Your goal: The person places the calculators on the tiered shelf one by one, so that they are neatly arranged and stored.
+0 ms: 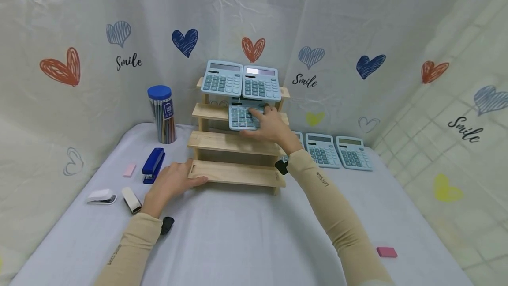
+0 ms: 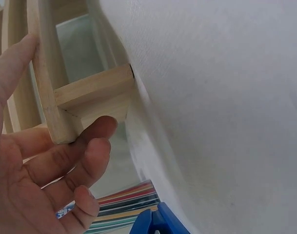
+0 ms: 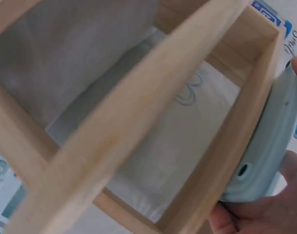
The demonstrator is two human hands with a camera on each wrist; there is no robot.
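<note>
A tiered wooden shelf rack (image 1: 234, 173) stands on the white-covered table. My left hand (image 1: 174, 182) holds the left end of its lowest tier; in the left wrist view the thumb lies along one side of the wood (image 2: 92, 87) and the fingers curl around the corner. My right hand (image 1: 274, 127) grips a light blue calculator (image 1: 238, 118) at the second tier from the top, covering its right part. The right wrist view shows this calculator (image 3: 267, 146) from its edge, against the shelf board. On the top tier, two matching calculators (image 1: 222, 78) lean side by side.
Several more calculators (image 1: 320, 150) lie right of the rack. Leftward stand a blue-lidded tub of pencils (image 1: 162, 116), a blue stapler (image 1: 153, 165), white staplers (image 1: 102, 196) and a pale pink eraser (image 1: 129, 170). A darker pink eraser (image 1: 386, 252) lies at the front right.
</note>
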